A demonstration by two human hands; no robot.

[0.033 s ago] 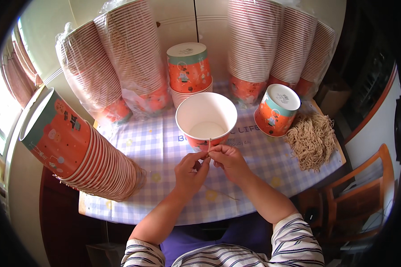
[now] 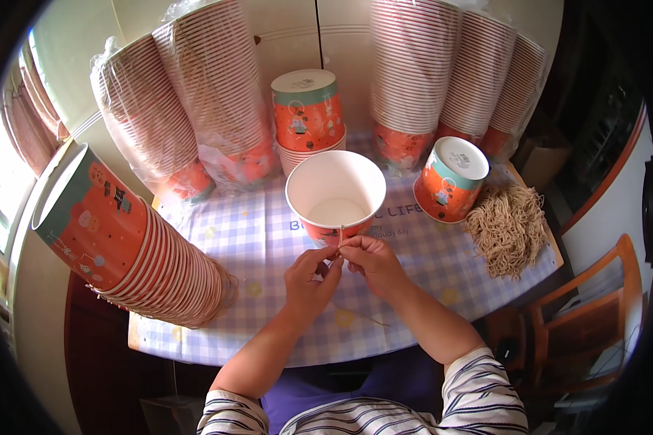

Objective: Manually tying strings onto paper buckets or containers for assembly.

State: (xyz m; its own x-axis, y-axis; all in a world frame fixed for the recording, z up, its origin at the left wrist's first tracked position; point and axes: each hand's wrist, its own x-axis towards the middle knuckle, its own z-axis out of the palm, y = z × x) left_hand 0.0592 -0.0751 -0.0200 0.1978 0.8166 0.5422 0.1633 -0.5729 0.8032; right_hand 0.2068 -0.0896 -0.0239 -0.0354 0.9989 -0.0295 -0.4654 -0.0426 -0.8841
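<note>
The single head view looks steeply down from above the seated person onto a checked table [image 2: 239,239], close enough that both forearms rise from the lower edge. It faces forward toward the wall behind the stacked paper cups [image 2: 413,65]. The fisheye lens bends the edges and darkens the rim.

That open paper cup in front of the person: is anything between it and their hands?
Nothing visible. Both the left hand and right hand are at the near rim of the open cup, pinching a thin string there.
</note>
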